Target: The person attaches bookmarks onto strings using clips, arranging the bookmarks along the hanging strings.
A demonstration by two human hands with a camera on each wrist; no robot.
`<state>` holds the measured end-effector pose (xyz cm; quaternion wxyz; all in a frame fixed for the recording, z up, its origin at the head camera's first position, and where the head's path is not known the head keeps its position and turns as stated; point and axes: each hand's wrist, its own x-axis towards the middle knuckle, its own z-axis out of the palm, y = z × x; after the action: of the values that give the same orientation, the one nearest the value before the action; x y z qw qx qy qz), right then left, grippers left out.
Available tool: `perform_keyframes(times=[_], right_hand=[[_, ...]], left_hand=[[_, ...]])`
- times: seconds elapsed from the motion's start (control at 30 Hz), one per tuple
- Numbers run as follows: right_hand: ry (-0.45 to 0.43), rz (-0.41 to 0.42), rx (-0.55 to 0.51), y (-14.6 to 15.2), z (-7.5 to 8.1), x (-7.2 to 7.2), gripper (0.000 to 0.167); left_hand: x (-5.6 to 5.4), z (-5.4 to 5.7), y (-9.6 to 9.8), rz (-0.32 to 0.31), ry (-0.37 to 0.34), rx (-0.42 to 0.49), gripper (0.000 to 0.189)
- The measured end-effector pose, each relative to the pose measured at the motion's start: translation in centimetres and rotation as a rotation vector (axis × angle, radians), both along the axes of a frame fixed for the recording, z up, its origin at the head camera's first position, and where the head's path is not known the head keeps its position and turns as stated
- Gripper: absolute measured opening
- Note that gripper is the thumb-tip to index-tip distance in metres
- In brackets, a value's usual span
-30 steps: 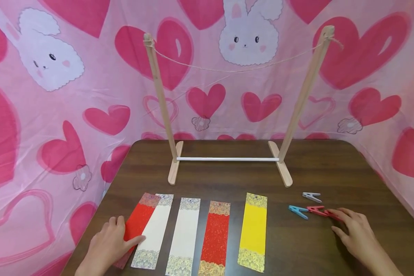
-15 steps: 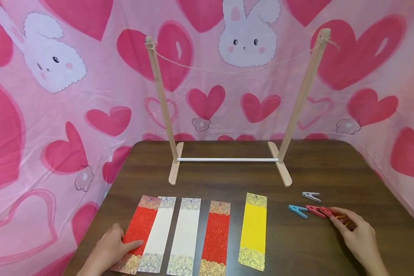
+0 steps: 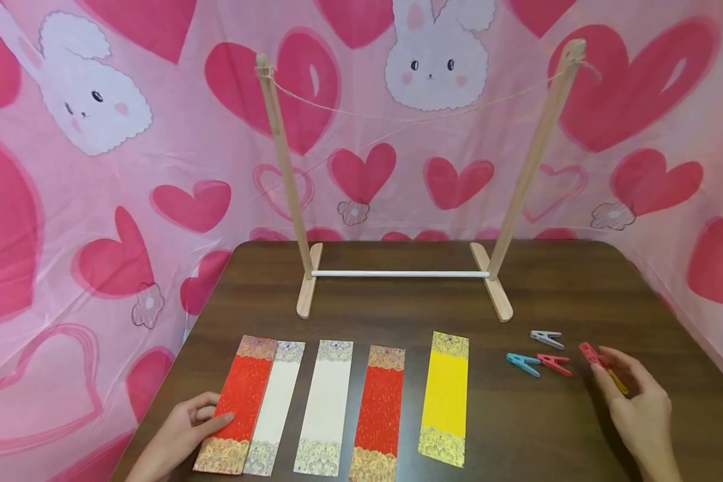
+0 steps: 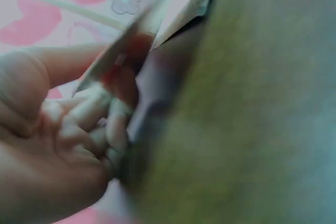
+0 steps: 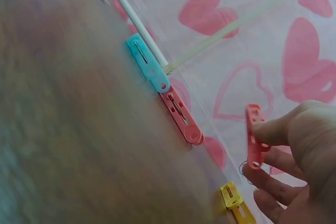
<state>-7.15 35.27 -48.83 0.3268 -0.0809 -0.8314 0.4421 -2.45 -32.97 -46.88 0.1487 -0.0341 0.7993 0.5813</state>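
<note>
My left hand (image 3: 187,425) pinches the left edge of a red card strip (image 3: 244,388) with gold lace ends, thumb on top and fingers under it. That strip overlaps a white strip (image 3: 277,395). In the left wrist view the held strip (image 4: 118,51) is tilted. My right hand (image 3: 641,402) pinches a red clothespin (image 3: 592,355) between thumb and fingers, and the right wrist view shows this clothespin (image 5: 254,137) above the table. Behind those fingers lies a yellow clothespin (image 3: 618,383), plainer in the right wrist view.
Blue (image 3: 524,364), red (image 3: 555,363) and white (image 3: 546,339) clothespins lie at right. Another white strip (image 3: 325,402), red strip (image 3: 381,402) and yellow strip (image 3: 445,388) lie in a row. Behind them stands a wooden rack (image 3: 289,194) with a string (image 3: 397,120) across its top.
My right hand has picked up the red clothespin and drawn it right, away from the other red one. My left hand has straightened the red strip and now grips its edge.
</note>
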Motion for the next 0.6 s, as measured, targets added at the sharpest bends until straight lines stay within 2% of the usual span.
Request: perform_keyframes(times=[0.1, 0.2, 0.37, 0.47, 0.6], right_hand=[[0.042, -0.005, -0.014, -0.1, 0.0, 0.0, 0.039], [0.045, -0.01, -0.025, -0.2, 0.4, -0.4, 0.04], [0.044, -0.013, 0.152, -0.9, 1.2, 0.2, 0.028], [0.024, 0.012, 0.245, -1.6, 1.7, 1.0, 0.026], [-0.019, 0.107, 0.302, -1.9, 2.7, 1.5, 0.03]], left_hand=[[0.4, -0.3, 0.1, 0.122, 0.017, -0.015, 0.03], [0.5, -0.6, 0.5, 0.226, 0.07, -0.028, 0.026], [0.7, -0.6, 1.0, 0.376, 0.121, 0.058, 0.029], [1.2, 0.0, 1.2, 0.446, 0.162, 0.117, 0.026], [2.0, 0.8, 1.5, 0.485, 0.251, 0.166, 0.016]])
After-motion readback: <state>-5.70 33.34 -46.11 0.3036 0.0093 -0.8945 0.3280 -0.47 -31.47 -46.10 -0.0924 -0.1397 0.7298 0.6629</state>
